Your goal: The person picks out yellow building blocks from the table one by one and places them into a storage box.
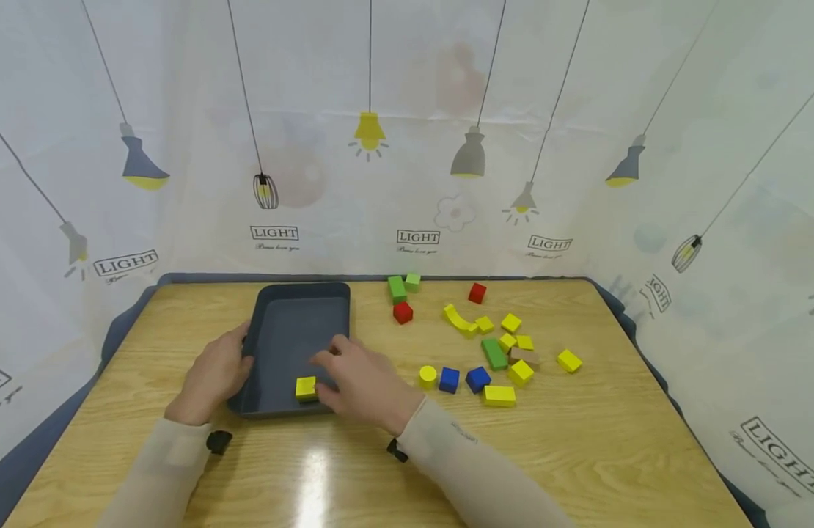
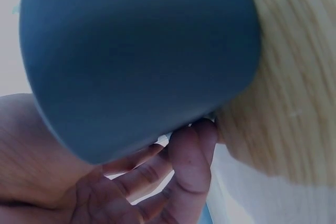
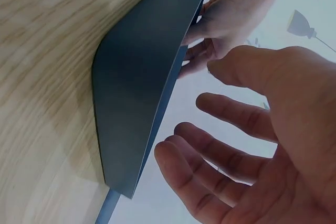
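A dark grey tray (image 1: pixel 275 293) lies on the left part of the table. My left hand (image 1: pixel 212 374) grips its left side, the thumb over the rim and the fingers against the outer wall; the left wrist view has those fingers (image 2: pixel 191 166) along the tray's lower edge. Inside the tray, in the near part, sits a yellow block (image 1: pixel 306 389). My right hand (image 1: pixel 367 381) hovers over the tray's near right corner, its fingertips just beside that block in the head view. In the right wrist view its fingers (image 3: pixel 231 114) are spread, with nothing between them.
Right of the tray lie several loose blocks: a yellow cylinder (image 1: pixel 427 377), blue cubes (image 1: pixel 449 380), a yellow arch (image 1: pixel 458 320), a long green block (image 1: pixel 494 353) and a brown piece (image 1: pixel 523 356). Red blocks (image 1: pixel 403 312) and green blocks (image 1: pixel 397 289) are farther back. A printed curtain (image 1: pixel 420 183) surrounds the table.
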Action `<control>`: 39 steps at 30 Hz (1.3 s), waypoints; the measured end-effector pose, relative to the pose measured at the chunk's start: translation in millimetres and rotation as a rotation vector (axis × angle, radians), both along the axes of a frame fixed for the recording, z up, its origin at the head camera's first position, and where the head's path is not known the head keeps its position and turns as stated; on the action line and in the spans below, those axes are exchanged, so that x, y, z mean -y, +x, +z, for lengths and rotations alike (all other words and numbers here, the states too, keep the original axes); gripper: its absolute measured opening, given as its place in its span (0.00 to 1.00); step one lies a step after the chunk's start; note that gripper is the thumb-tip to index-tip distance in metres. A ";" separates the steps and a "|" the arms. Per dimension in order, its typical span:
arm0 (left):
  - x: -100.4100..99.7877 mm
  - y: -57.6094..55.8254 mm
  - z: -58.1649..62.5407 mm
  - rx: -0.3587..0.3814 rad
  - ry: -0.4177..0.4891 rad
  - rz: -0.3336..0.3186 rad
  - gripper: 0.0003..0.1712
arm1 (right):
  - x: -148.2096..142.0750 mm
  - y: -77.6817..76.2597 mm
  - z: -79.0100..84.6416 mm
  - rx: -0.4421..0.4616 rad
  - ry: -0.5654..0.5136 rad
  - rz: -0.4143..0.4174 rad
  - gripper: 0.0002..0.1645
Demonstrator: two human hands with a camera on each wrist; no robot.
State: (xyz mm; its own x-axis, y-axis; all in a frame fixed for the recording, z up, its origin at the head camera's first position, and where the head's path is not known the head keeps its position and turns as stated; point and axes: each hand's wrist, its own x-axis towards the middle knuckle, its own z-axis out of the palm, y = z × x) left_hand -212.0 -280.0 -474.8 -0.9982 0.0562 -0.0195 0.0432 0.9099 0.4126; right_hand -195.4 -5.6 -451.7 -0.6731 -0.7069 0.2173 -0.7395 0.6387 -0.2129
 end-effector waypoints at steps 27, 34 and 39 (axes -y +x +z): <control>3.2 -2.4 -3.4 -0.008 0.035 -0.003 0.38 | -60.1 -6.7 -8.8 -0.037 0.025 -0.164 0.25; 2.7 -1.7 -3.4 0.010 0.031 0.007 0.38 | -69.8 -10.1 -7.8 -0.018 0.044 -0.194 0.26; 4.0 -2.5 -5.0 0.013 0.030 0.013 0.38 | -76.0 -13.6 -7.5 0.012 0.074 -0.229 0.29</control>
